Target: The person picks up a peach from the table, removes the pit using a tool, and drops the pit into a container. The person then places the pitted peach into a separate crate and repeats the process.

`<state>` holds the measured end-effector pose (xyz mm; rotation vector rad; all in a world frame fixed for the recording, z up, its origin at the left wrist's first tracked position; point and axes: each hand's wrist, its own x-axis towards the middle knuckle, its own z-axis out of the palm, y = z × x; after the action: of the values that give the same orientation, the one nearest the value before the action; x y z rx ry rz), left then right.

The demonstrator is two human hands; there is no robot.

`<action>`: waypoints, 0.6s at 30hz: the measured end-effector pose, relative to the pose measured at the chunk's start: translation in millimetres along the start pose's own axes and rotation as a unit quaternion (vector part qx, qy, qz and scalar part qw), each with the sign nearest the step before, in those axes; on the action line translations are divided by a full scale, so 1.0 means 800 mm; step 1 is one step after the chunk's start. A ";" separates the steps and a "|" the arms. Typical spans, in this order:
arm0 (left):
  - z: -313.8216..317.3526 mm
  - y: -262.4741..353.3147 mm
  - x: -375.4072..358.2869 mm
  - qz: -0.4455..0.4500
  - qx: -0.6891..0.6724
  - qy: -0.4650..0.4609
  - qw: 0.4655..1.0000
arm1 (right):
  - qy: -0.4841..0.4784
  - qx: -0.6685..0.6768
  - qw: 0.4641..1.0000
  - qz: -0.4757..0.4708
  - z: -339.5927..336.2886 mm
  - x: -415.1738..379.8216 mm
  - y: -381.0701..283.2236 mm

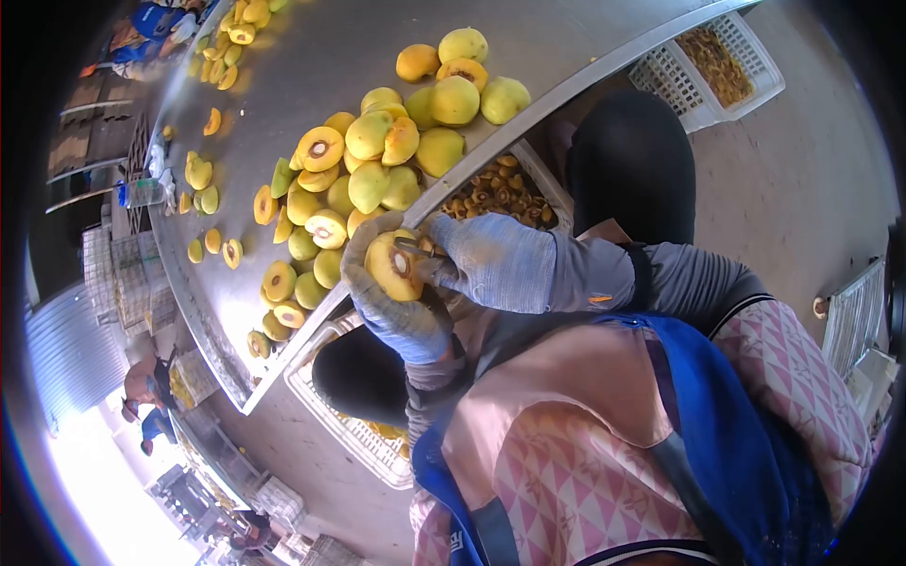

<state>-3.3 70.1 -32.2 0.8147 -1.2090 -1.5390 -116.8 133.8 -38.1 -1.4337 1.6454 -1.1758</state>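
Observation:
My left hand (401, 319), in a grey-blue work glove, is closed around a halved yellow peach (385, 268) whose cut face and brown pit cavity show. My right hand (498, 262), gloved alike, grips a small metal pitting tool (408, 245). The tool's tip is at the peach's cut face, beside the pit; its handle is mostly hidden in the fingers. Both hands are just off the edge of a metal table (311, 57), near a heap of whole and halved peaches (368, 187).
Below the table edge sits a crate of brown pits (500, 193). A white crate (694, 113) with orange-brown scraps stands on the floor, and another white basket (377, 451) is by my leg. More peaches (231, 38) lie farther along; a person in blue (149, 24) is across the table.

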 end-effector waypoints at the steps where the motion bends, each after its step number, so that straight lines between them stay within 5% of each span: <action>1: 0.002 -0.001 -0.001 -0.002 0.000 -0.002 1.000 | -0.004 0.009 1.000 0.006 -0.003 0.000 -0.004; 3: 0.007 -0.003 -0.003 0.205 0.378 -0.030 0.903 | -0.008 0.017 1.000 0.013 -0.001 0.000 -0.003; 6: 0.016 0.006 -0.009 0.107 0.280 0.010 0.954 | 0.029 -0.002 0.999 -0.030 0.008 -0.005 0.002; 13: 0.007 -0.004 -0.009 0.136 0.281 -0.009 0.950 | -0.004 -0.030 0.999 -0.024 0.005 -0.009 0.002; 18: 0.009 0.006 -0.006 0.020 0.164 -0.022 0.986 | -0.005 -0.043 0.998 -0.045 0.008 -0.013 0.009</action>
<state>-7.0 76.5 -26.2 0.9666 -1.5280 -1.3489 -112.3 143.0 -48.0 -1.5795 1.6588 -1.1578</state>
